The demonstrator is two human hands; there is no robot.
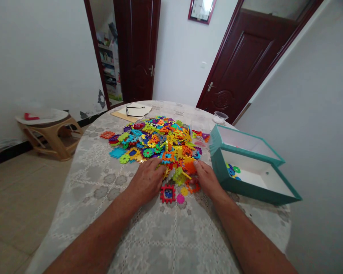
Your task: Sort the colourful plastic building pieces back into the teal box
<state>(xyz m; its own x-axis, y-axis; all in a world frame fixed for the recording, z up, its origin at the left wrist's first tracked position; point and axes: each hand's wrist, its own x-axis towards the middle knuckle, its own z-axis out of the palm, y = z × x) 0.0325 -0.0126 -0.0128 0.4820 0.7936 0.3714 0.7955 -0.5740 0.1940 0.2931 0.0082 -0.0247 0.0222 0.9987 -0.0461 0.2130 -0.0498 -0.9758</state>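
Observation:
A heaped pile of colourful plastic building pieces (160,139), gears, discs and square frames, covers the middle of the table. My left hand (148,177) lies against the near left side of the heap, back up, fingers loosely bent and partly hidden among pieces. On the opposite side my right hand (207,178) rests with its fingertips touching an orange gear piece (189,166). Between the hands are a lime green piece (178,176) and a yellow stick. Closer to me lie a red square frame (168,194) with blue inside, a magenta disc (180,198) and a yellow flower piece (184,191).
To the right stands a teal box (257,180) with a few pieces inside, its teal lid (247,142) behind it. Eyeglasses (136,111) lie on papers at the back left. A clear plastic cup (220,116) sits at the back right. A stool (51,133) stands left of the table.

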